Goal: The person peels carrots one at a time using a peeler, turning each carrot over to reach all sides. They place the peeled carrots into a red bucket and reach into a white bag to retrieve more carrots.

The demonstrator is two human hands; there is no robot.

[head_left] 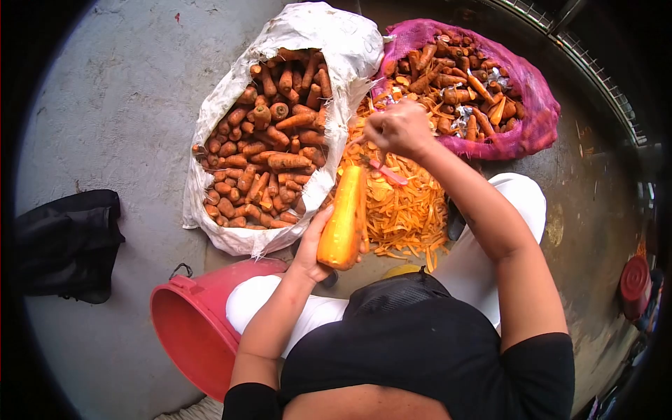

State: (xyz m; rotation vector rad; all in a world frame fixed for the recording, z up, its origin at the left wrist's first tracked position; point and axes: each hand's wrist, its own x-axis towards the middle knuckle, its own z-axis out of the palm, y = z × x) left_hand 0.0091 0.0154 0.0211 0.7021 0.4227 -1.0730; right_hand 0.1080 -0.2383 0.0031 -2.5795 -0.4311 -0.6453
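My left hand (313, 241) is wrapped round the thick lower end of a large peeled carrot (341, 227), bright orange and wet-looking. The carrot tilts away from me, its narrower end pointing up. Beyond that end, my right hand (400, 129) is closed in a fist, slightly blurred. A peeler with a pink part (389, 173) shows just below the fist; the fingers hide the rest of it. Under both hands lies a heap of orange carrot peelings (402, 217).
A white sack (203, 175) of unpeeled carrots stands open at the left of the peelings. Behind is a magenta mesh sack (539, 119) with carrots and scraps. A red bucket (183, 336) lies tipped by my left knee. Black cloth (70, 245) lies far left.
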